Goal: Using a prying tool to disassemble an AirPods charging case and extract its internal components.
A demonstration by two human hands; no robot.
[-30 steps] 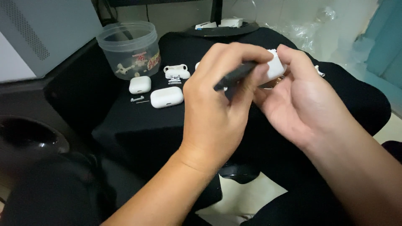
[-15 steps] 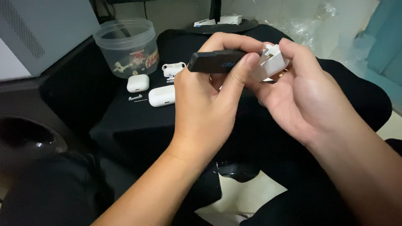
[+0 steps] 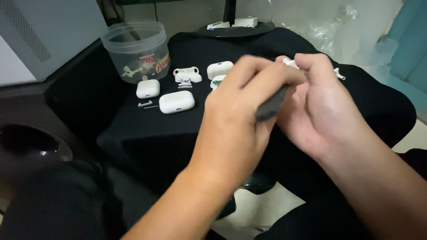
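Head view: a clear round tub (image 3: 135,51) with a red-and-yellow label stands at the tabletop's (image 3: 147,133) back left, white earbud cases (image 3: 176,102) beside it. Left hand (image 3: 235,124) fingers are clamped on a dark flat tool (image 3: 271,106); right hand (image 3: 320,106) fingers pinch a small white part (image 3: 291,64), mostly hidden, above the black cloth.

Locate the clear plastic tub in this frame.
Head view, upper left: the clear plastic tub stands at the black cloth's back-left edge, just behind a small white earbud case.

Left hand (image 3: 235,120) and right hand (image 3: 324,106) raised together — fingers (image 3: 271,75) curled.
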